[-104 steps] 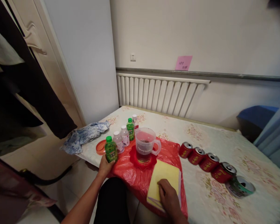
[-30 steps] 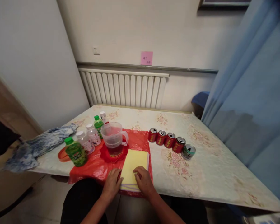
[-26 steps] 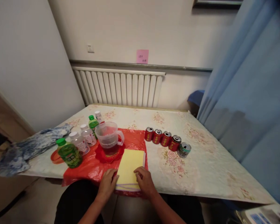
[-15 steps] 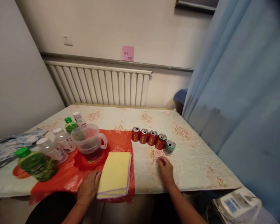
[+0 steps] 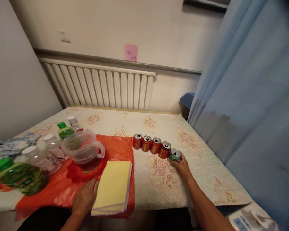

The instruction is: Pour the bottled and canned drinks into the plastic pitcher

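My right hand [image 5: 182, 165] is wrapped round the right side of a teal-and-silver drink can [image 5: 175, 154], with an opening in its lid. This can stands at the right end of a slanting row, beside a red can with a dark rim [image 5: 165, 150]. Several red cans [image 5: 155, 146] continue the row leftward. Close to the left edge of a folded yellow cloth [image 5: 113, 184], my left hand [image 5: 85, 195] rests on a red plastic sheet [image 5: 48, 191], its fingers laid out and partly hidden. It seems to hold nothing.
A clear plastic jug [image 5: 80, 149] stands in a red scalloped dish [image 5: 86, 173]. Left of it are green-capped bottles [image 5: 21, 178] and white-capped bottles [image 5: 42, 162]. A flowered cover [image 5: 159, 189] spreads over the table. A blue curtain [image 5: 250, 106] hangs at the right, above a white device [image 5: 252, 218].
My right hand has moved forward and right from the bare cover and taken hold of the teal can. My left hand stays by the yellow cloth. The view has shifted slightly right.
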Tool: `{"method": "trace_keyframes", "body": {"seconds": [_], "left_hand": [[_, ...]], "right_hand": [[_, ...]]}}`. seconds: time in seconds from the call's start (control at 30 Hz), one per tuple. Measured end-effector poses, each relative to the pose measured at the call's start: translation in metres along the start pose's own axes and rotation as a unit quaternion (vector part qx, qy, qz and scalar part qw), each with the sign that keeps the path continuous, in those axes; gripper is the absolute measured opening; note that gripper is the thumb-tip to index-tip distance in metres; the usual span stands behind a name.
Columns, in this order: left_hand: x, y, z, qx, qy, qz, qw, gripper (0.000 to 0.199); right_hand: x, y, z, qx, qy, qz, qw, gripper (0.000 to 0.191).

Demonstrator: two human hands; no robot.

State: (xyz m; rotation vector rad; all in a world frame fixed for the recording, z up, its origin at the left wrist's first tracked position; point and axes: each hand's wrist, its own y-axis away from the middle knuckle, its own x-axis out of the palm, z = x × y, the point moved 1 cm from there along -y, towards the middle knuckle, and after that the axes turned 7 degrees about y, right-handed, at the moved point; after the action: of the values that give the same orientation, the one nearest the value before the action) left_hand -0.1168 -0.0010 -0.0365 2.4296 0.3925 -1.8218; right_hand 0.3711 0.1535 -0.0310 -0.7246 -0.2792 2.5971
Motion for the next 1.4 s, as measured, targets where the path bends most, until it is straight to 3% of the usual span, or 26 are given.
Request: {"method": "trace_keyframes", "body": {"seconds": [0.17, 0.43, 0.6, 0.73, 0.87, 1.1, 1.23, 1.4], "left_hand": [[0.001, 0.001, -0.002, -0.001, 0.012, -0.024, 1.000, 0.038], [0.006, 0.000, 0.005, 0.011, 0.035, -0.015, 0.999, 0.037], [0.007, 0.002, 0.008, 0.021, 0.079, -0.023, 0.996, 0.036], [0.004, 0.007, 0.006, 0.033, 0.160, -0.035, 0.986, 0.033], [-0.007, 0.005, -0.009, 0.091, 0.279, -0.049, 0.955, 0.033], [-0.030, -0.034, -0.044, 0.140, 0.371, 0.020, 0.918, 0.032], [-0.028, -0.050, -0.055, 0.186, 0.400, 0.077, 0.894, 0.025], [-0.019, -0.052, -0.048, 0.206, 0.442, 0.116, 0.865, 0.020]], "right_hand": [[-0.001, -0.003, 0.005, 0.007, 0.004, 0.054, 0.999, 0.060], [0.006, 0.027, 0.022, 0.043, 0.045, -0.009, 0.998, 0.063], [0.021, 0.064, 0.051, 0.030, 0.051, -0.006, 0.998, 0.066], [0.045, 0.081, 0.091, 0.019, 0.020, 0.047, 0.999, 0.068], [0.072, 0.083, 0.147, -0.071, -0.013, 0.091, 0.993, 0.069], [0.120, 0.074, 0.247, -0.298, 0.049, 0.090, 0.949, 0.059], [0.147, 0.067, 0.291, -0.386, 0.073, 0.113, 0.913, 0.056], [0.176, 0.057, 0.328, -0.460, 0.105, 0.131, 0.872, 0.062]]}}
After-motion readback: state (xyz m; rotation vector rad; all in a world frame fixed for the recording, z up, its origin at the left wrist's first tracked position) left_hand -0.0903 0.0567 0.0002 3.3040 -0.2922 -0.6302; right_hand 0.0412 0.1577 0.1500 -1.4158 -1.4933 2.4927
